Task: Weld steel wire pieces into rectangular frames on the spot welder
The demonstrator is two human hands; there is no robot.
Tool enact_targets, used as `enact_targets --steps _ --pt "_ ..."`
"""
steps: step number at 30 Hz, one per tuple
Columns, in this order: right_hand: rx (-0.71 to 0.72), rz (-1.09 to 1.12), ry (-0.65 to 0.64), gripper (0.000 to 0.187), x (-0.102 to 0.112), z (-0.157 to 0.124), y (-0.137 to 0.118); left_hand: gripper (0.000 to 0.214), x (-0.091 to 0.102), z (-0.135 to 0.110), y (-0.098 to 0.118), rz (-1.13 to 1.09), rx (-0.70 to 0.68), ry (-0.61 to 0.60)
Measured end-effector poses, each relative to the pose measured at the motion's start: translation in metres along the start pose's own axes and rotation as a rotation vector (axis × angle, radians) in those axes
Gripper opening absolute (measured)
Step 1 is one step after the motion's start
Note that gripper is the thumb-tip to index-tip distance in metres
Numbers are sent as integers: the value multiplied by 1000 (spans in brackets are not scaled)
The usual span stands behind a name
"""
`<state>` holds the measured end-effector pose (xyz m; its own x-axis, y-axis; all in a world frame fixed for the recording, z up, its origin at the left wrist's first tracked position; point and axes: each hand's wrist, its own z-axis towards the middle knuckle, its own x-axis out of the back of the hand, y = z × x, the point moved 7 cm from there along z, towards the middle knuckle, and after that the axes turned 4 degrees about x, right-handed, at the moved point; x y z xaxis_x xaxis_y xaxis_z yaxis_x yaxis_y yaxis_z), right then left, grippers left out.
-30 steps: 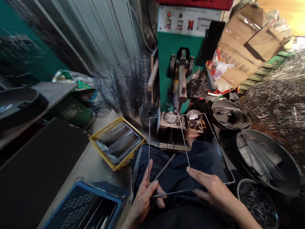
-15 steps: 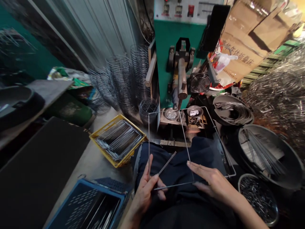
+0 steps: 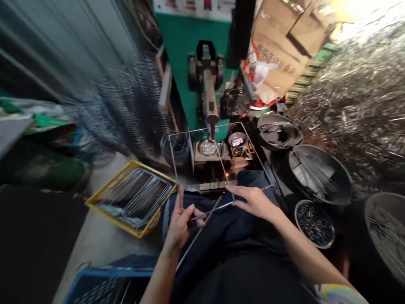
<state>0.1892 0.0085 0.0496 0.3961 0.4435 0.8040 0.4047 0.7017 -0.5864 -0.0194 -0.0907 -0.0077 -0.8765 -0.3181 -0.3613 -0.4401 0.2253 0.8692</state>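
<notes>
Faces a green machine (image 3: 190,80) at top middle, with a small fan (image 3: 236,101) at its right foot and a torn cardboard box (image 3: 278,46) leaning beside. To the right, a huge tangled heap of wire (image 3: 354,97), blurred. To the left, tall stacks of wire baskets (image 3: 133,105), blurred as well. Down the right side, 3 dark pans: 1 (image 3: 278,133) nearest the machine with curved strips in it, 1 (image 3: 319,173) with long thin rods, 1 (image 3: 386,236) cut off by the edge. Just below the middle pan, a small round bowl (image 3: 314,217) full of short metal bits. On the floor at left, a yellow crate (image 3: 107,184) loaded with straight rods; nearer, at the bottom edge, a blue crate (image 3: 95,276). Sits with dark trousers (image 3: 240,253) filling the bottom middle.

Holds a wire frame (image 3: 196,132) out over the knees, tilted, far bar up by the machine's base, near bar low between both hands. Clamps the left hand (image 3: 180,223) around the frame's near left corner, thumb against fingers, with a loose rod (image 3: 202,228) slanting under those fingers and down across the lap toward the blue crate. Lays the right hand (image 3: 253,202) on the frame's near right corner, fingers stretched along the wire and touching it; cannot tell through the blur whether closed on it or merely resting.
</notes>
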Motion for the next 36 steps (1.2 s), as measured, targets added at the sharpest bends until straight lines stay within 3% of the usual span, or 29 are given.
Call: enact_targets --steps 6,12,20,29,36 --pt "-9 -128 120 55 28 84 46 97 4 90 46 -33 -75 -13" --pt "23 -198 225 54 55 139 74 95 7 144 81 -53 -113 38" --pt "123 -202 308 45 75 157 104 95 12 172 97 -69 -122 2" --pt "130 -287 373 40 79 173 102 91 22 190 101 -114 -126 -24" --pt "176 -433 146 43 77 186 95 92 25 199 95 -154 -109 -20"
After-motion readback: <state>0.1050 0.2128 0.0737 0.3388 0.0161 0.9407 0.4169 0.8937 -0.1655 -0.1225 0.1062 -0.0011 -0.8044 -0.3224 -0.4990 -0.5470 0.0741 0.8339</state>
